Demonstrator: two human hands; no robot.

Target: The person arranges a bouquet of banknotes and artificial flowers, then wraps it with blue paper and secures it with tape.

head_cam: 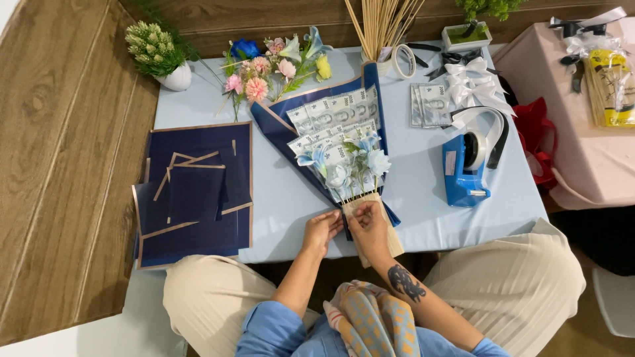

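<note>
Blue cloth table (423, 218), wood floor (59, 165); left hand (321, 230), right hand (368, 228) both grip closed on bouquet stems (377, 228).

Your single head camera looks almost straight down from above your lap onto the light blue table (423, 198), at moderate distance, far edge uppermost.

Matt navy paper sheets (195, 192) (gold-edged), wooden sticks (380, 231).

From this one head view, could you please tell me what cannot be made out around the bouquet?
- Bouquet stems: covered by both hands, left hand, right hand.
- Grip: fingertips hidden.
- Stick bundle: tops cut off by the top edge.
- Banknotes: print too small.
</note>
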